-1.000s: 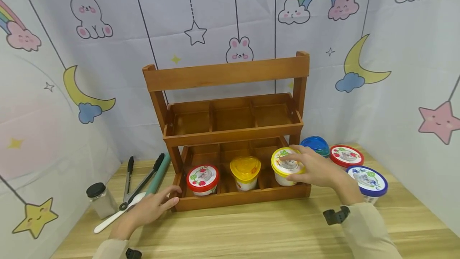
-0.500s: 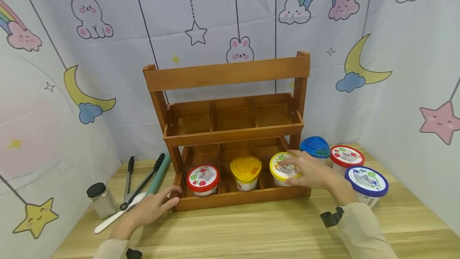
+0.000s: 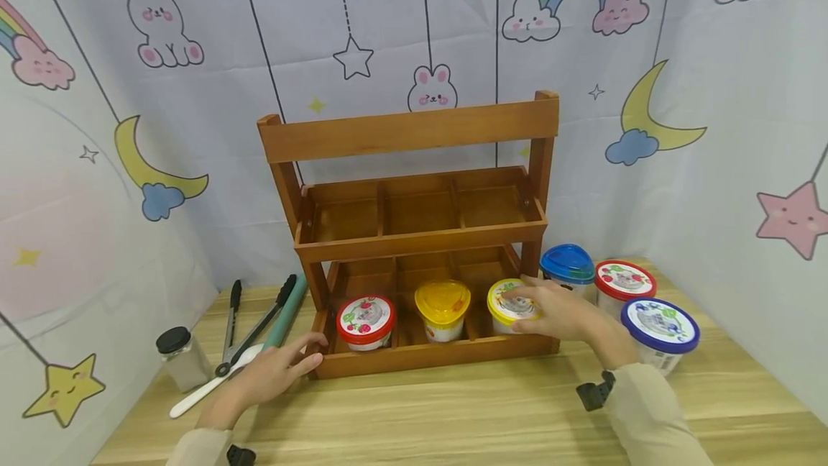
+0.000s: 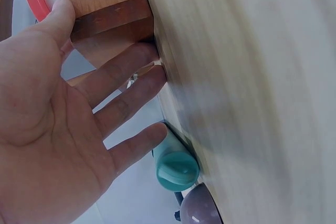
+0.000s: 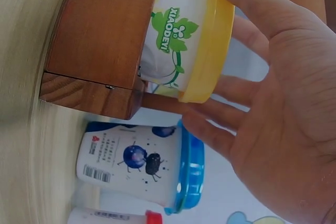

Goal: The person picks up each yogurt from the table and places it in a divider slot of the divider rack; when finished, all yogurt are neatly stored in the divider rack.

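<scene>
In the head view, a wooden two-tier rack (image 3: 420,236) stands on the table. My right hand (image 3: 566,311) holds a white tub with a yellow lid (image 3: 511,300) in the lower tier's right compartment. The right wrist view shows my thumb and fingers round the rim of its yellow lid (image 5: 212,51). My left hand (image 3: 274,372) rests at the rack's lower left corner, its fingers fairly straight beside the wood (image 4: 113,19). A red-lidded tub (image 3: 365,322) is in the left compartment and a tub with a domed yellow lid (image 3: 443,304) in the middle one.
Right of the rack stand a blue domed-lid tub (image 3: 568,263), a red-lidded tub (image 3: 624,280) and a dark-blue-lidded tub (image 3: 661,326). At the left lie tongs (image 3: 259,326), a white spoon (image 3: 200,398), a teal cylindrical object (image 3: 287,315) and a black-capped jar (image 3: 183,358).
The yellow-lidded tub has come down into the right compartment, with my right hand lowering slightly along with it. My left hand stays at the rack's corner.
</scene>
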